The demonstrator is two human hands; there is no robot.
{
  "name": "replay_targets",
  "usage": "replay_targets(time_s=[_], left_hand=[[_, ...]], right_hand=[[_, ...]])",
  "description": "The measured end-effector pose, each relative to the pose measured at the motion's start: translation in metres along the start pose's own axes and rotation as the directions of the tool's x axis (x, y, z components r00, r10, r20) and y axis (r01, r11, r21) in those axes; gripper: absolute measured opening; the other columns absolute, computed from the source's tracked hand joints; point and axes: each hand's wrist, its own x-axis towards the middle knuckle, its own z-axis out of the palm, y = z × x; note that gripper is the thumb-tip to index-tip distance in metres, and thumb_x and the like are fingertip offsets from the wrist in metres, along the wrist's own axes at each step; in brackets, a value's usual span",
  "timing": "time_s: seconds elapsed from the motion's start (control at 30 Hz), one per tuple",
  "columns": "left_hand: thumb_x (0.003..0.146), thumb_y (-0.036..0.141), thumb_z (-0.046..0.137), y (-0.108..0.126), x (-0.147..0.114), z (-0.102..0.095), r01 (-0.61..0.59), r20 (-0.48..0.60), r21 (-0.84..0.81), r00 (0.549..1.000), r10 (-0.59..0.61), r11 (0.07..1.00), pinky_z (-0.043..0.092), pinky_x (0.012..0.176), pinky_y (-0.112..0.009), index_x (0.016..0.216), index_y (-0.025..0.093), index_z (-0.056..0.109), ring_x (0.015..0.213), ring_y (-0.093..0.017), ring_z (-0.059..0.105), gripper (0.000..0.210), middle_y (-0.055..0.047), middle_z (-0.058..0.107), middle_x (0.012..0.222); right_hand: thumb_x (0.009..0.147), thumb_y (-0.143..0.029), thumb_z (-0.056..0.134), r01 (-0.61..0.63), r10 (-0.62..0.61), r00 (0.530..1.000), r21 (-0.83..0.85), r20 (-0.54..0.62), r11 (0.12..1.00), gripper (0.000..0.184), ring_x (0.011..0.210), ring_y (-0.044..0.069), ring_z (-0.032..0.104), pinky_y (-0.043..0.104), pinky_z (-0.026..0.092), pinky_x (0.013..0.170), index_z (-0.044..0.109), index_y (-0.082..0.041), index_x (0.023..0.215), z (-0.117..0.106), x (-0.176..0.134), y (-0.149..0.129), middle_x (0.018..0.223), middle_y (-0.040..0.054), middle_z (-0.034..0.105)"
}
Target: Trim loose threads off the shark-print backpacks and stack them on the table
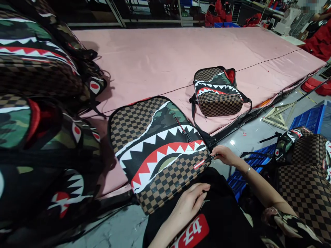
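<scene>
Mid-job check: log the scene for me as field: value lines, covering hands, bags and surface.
Surface: pink-covered table
Main item: checkered backpack with shark-mouth print, face up, at the table's near edge
Right grip: fingers closed at the backpack's right-hand corner; exact part held too small to tell
Left grip: loosely curled beside the backpack's lower edge, holding nothing visible
Farther off: second backpack, red lining showing
Left side: more patterned bags
Right side: checkered bags, blue crates

Left grip [190,199] loosely curled – right grip [224,155] pinched tight, bare forearm [266,187] slanting up to it
</scene>
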Motion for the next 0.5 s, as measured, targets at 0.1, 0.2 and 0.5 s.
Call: replay_targets(time_s=[0.1, 0.2, 0.5], left_hand=[[0.087, 0.025, 0.040, -0.003, -0.001, 0.002, -0.010, -0.014, -0.007, 1.000, 0.010, 1.000, 0.051, 0.078, -0.025, 0.110, 0.025, 0.057, 0.091, -0.017, 0.062, 0.029, -0.006, 0.064, 0.104], [0.087, 0.025, 0.040, -0.007, -0.002, 0.003, -0.012, -0.023, -0.006, 1.000, 0.012, 1.000, 0.051, 0.078, -0.025, 0.110, 0.025, 0.057, 0.090, -0.016, 0.062, 0.029, -0.006, 0.064, 0.104], [0.087, 0.027, 0.039, -0.011, -0.002, 0.005, -0.016, -0.018, -0.027, 1.000, 0.016, 1.000, 0.051, 0.080, -0.026, 0.110, 0.023, 0.057, 0.092, -0.017, 0.062, 0.029, -0.007, 0.063, 0.105]], right_hand=[[0.086, -0.029, 0.053, -0.004, 0.003, 1.000, 0.007, 0.014, 1.000, 0.011, 0.082, 0.019, 0.056, 0.033, 0.044, 0.075, 0.059, -0.020, 0.090, -0.001, 0.001, 0.000, 0.087, 0.0068, 0.063], [0.086, -0.028, 0.052, -0.008, 0.008, 1.000, 0.021, 0.007, 1.000, 0.010, 0.081, 0.019, 0.056, 0.033, 0.044, 0.074, 0.059, -0.020, 0.089, 0.000, -0.001, 0.001, 0.085, 0.0064, 0.063], [0.084, -0.024, 0.056, -0.078, 0.079, 0.997, 0.035, -0.025, 0.996, 0.008, 0.080, 0.018, 0.056, 0.032, 0.044, 0.073, 0.060, -0.019, 0.087, -0.011, -0.002, -0.007, 0.085, 0.0063, 0.062]])
